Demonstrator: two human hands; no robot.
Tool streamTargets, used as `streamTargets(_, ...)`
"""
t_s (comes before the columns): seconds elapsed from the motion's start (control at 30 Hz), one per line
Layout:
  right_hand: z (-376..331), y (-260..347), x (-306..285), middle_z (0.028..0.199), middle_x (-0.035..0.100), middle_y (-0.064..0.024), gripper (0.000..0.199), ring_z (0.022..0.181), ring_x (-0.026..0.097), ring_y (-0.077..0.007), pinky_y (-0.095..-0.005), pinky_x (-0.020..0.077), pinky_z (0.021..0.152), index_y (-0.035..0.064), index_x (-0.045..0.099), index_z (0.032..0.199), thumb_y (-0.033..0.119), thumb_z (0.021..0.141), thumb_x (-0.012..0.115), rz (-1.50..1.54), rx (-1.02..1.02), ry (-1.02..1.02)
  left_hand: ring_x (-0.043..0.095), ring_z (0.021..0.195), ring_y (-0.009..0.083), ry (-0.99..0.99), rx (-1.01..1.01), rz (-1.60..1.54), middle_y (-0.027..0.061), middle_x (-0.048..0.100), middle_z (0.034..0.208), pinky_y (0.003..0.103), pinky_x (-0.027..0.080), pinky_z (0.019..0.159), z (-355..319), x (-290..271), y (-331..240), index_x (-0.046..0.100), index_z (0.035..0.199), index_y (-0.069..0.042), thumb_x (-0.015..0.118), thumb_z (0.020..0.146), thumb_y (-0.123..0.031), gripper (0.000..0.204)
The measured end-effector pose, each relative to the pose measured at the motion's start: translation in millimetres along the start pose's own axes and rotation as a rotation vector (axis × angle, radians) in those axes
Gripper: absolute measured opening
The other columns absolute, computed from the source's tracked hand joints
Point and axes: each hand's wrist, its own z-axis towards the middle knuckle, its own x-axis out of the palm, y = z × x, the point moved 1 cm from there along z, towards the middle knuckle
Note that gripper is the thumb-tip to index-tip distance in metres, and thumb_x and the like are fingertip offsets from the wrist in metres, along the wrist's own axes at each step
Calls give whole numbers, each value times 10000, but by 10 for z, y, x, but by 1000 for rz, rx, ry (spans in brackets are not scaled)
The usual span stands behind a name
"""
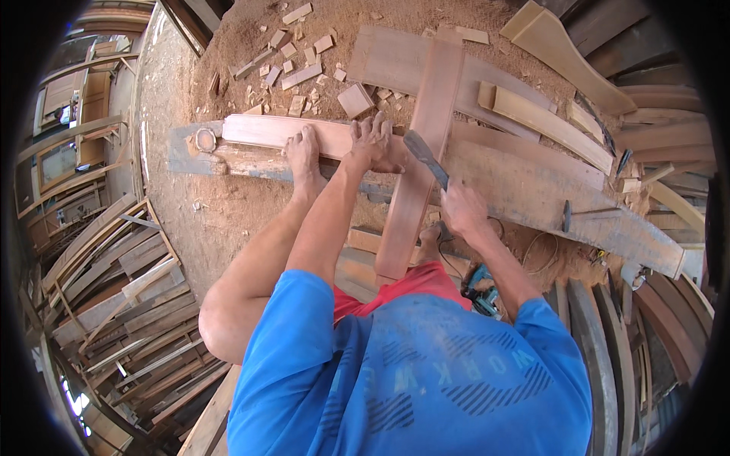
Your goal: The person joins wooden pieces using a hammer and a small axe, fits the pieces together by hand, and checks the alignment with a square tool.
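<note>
A long pale-pink wooden board (pixel 255 129) lies lengthwise on a worn plank bench. My left hand (pixel 371 144) is closed over its right part, fingers wrapped across the top, and my bare left foot (pixel 304 152) presses on it just to the left. My right hand (pixel 462 207) grips a dark, bar-like tool (pixel 426 158) with a rounded end, which points up and left toward the left hand. Under that tool a second reddish board (pixel 411 205) crosses the bench at a slant, its near end by my red shorts. The tool's exact kind cannot be made out.
The worn bench plank (pixel 532 186) stretches to the right. Offcuts (pixel 303 76) are scattered over the sawdust floor beyond. Curved wooden pieces (pixel 547 125) lie at the far right. A teal power tool (pixel 483 289) with a cord sits beside me. Stacked timber (pixel 144 296) stands left.
</note>
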Motion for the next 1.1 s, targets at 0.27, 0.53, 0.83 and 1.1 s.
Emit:
streamTargets(0.27, -170, 163, -369, 879, 704, -299, 269, 840, 715, -465, -567, 567, 727, -66, 563, 1059, 170, 935, 597, 76, -12, -32, 98, 1531, 472, 104, -53, 39, 229, 132, 1672, 621, 55, 1221, -129, -278, -168, 162, 1595, -11, 788, 594, -749, 1393)
streamTargets(0.53, 228, -244, -109, 829, 676, -260, 302, 730, 671, -476, -553, 542, 687, -46, 555, 1108, 201, 942, 607, 38, 53, 96, 123, 1526, 487, 62, -41, 67, 246, 142, 1668, 672, 70, 1209, -93, -208, -160, 169, 1608, -30, 769, 611, -775, 1381)
streamTargets(0.83, -576, -1151, -19, 765, 634, -67, 279, 569, 614, -147, -355, 534, 569, -3, 575, 989, 253, 933, 672, 873, 434, -1, 260, 1480, 478, 130, -143, -216, 204, 385, 1580, 686, 95, 1204, 14, -502, -316, 529, 1456, -313, 754, 734, -651, 828)
streamTargets(1.1, -719, -1481, -317, 1105, 702, -268, 461, 1073, 670, -411, -496, 509, 927, -30, 621, 1209, 334, 931, 672, -77, 470, 172, 412, 1384, 419, -324, -288, -252, 196, 566, 1379, 646, 219, 1181, -260, -393, -490, 690, 1276, -268, 713, 835, -477, 488)
